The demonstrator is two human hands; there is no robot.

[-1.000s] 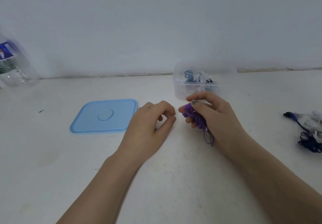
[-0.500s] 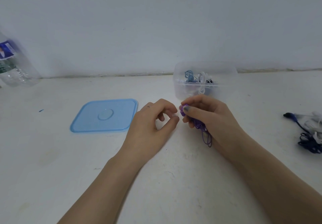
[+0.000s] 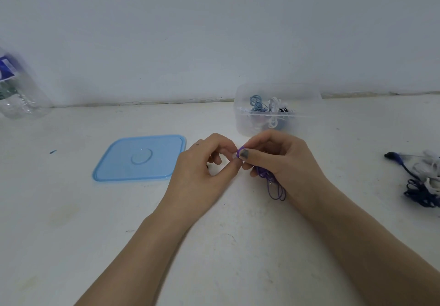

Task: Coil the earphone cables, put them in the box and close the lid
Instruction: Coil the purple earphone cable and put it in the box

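Clear plastic box (image 3: 278, 124) – glossy blue plastic lid (image 3: 140, 158) – matt, scuffed white table (image 3: 71, 210)

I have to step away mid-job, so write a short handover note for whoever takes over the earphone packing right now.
Right hand: grips the coiled purple earphone cable, loops hanging below the fingers.
Left hand: pinches the cable's end by the right thumb.
Clear box: open, behind the hands, blue, white and dark cables already inside.
Blue lid: flat on the table, left of the hands.
Loose cable pile: on the table at far right, not yet coiled.
Left: finish the purple coil, box it, coil and box the pile, close the lid.
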